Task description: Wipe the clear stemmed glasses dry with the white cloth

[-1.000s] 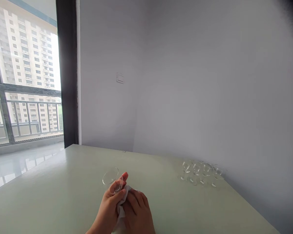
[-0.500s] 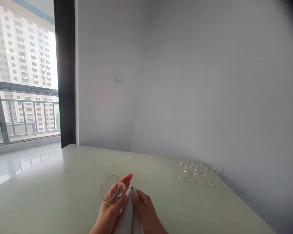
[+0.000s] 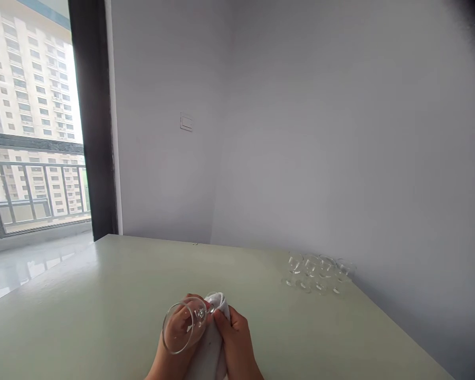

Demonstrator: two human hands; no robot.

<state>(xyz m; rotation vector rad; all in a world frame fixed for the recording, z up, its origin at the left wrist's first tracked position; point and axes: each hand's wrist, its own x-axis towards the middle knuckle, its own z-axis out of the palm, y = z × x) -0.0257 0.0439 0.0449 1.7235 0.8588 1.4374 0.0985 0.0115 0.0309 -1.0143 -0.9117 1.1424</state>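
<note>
A clear wine glass (image 3: 178,330) lies tilted on its side, its open bowl toward the lower left. My left hand (image 3: 181,338) is closed round the glass near its stem, partly seen through the bowl. My right hand (image 3: 236,335) pinches a white cloth (image 3: 210,348), which is folded over the foot end of the glass. The foot is mostly hidden by the cloth. The cloth hangs down between both wrists.
Several clear stemmed glasses (image 3: 319,269) stand grouped at the table's back right, near the wall (image 3: 340,158). The pale table (image 3: 103,311) stretches under my hands. A window with a railing (image 3: 35,182) is at the left.
My left fingers, stretched out before, have curled round the glass. The cloth now wraps over the foot end, and the bowl has tipped slightly lower. The view has shifted a little to the right.
</note>
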